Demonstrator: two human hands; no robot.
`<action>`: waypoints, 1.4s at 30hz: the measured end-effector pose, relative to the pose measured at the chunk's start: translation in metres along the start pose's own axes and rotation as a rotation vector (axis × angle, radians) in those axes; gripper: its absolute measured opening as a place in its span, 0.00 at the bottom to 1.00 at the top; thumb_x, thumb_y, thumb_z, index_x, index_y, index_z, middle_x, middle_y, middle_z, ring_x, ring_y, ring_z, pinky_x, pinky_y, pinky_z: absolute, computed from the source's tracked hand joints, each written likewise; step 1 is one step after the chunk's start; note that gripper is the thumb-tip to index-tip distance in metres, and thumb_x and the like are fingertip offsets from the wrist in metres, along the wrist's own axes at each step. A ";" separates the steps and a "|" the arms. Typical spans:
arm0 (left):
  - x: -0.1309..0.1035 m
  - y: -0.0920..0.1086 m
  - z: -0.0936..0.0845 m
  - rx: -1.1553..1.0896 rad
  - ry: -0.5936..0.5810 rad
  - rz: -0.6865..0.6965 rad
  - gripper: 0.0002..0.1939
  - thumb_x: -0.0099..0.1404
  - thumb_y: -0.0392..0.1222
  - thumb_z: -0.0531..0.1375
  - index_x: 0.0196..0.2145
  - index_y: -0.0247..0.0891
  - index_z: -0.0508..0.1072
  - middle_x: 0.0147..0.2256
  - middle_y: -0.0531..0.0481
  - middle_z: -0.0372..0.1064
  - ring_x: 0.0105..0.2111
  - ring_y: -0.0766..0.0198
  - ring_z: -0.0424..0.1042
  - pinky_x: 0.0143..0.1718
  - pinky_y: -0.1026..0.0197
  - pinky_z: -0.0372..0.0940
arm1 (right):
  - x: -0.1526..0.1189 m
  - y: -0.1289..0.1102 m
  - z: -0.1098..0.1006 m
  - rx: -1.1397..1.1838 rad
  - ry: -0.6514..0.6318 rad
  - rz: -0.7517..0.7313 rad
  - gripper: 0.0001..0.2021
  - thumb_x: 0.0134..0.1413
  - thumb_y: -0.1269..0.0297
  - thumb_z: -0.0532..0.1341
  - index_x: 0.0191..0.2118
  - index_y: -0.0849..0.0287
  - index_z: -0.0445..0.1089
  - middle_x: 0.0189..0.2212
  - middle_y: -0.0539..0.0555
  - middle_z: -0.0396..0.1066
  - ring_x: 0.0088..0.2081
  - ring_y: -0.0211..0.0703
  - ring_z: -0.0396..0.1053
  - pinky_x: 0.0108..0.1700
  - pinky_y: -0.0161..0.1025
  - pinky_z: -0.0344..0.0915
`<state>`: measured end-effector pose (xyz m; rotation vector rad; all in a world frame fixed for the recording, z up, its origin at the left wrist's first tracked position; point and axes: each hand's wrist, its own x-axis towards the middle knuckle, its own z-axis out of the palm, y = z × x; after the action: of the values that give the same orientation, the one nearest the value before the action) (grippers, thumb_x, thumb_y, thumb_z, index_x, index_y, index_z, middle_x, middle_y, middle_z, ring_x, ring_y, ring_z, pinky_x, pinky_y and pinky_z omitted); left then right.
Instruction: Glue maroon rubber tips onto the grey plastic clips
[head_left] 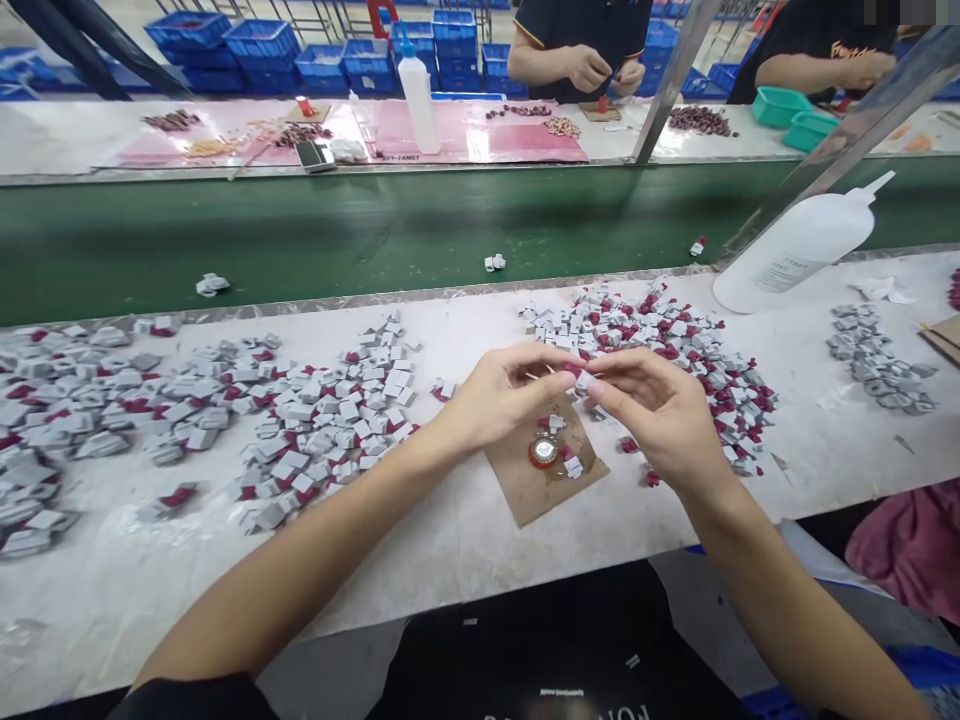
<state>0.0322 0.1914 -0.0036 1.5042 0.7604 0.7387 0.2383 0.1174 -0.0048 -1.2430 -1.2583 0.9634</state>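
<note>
Between the fingertips of both hands is a small white and dark-red plastic part [583, 380]. My left hand [510, 392] pinches it from the left, and my right hand [660, 410] pinches it from the right. Beneath them lies a piece of brown cardboard [525, 495]. A small round dish with a red rim [544, 450] sits on the card, with a couple of loose white and red parts beside it. Just behind my right hand spreads a pile of small white and red parts [645, 325].
Larger heaps of grey-white and red pieces [315, 420] cover the table's left side. A white squeeze bottle [795, 250] leans by a metal post at right, near grey parts [877, 355]. Beyond the green belt [360, 230], other people work at a facing table.
</note>
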 end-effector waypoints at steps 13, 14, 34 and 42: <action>0.052 -0.034 -0.020 0.524 0.266 -0.034 0.15 0.70 0.31 0.64 0.53 0.39 0.80 0.57 0.39 0.79 0.53 0.52 0.79 0.56 0.51 0.73 | -0.012 0.018 -0.010 -0.113 0.060 0.043 0.05 0.60 0.57 0.77 0.41 0.47 0.87 0.38 0.54 0.87 0.42 0.56 0.87 0.46 0.54 0.89; 0.063 -0.040 -0.025 0.593 0.312 -0.053 0.15 0.70 0.31 0.65 0.53 0.38 0.79 0.58 0.37 0.78 0.53 0.51 0.79 0.57 0.50 0.73 | -0.016 0.019 -0.011 -0.117 0.055 0.030 0.05 0.61 0.58 0.77 0.42 0.46 0.87 0.40 0.54 0.87 0.42 0.56 0.87 0.47 0.54 0.89; 0.045 -0.024 -0.027 0.309 0.291 -0.155 0.07 0.74 0.29 0.65 0.47 0.37 0.78 0.46 0.43 0.82 0.35 0.59 0.85 0.40 0.55 0.80 | -0.051 0.010 0.011 -0.348 -0.194 -0.051 0.10 0.70 0.70 0.67 0.45 0.46 0.86 0.43 0.54 0.87 0.45 0.55 0.86 0.44 0.51 0.84; 0.002 -0.010 -0.018 0.334 0.244 -0.125 0.11 0.72 0.34 0.68 0.50 0.41 0.84 0.40 0.46 0.83 0.36 0.55 0.85 0.43 0.53 0.80 | -0.049 0.009 0.011 -0.369 -0.195 -0.040 0.11 0.71 0.70 0.67 0.45 0.45 0.86 0.43 0.53 0.87 0.44 0.54 0.85 0.43 0.51 0.82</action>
<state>0.0183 0.2037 -0.0124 1.6619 1.1988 0.7339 0.2228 0.0720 -0.0214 -1.4235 -1.6637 0.8627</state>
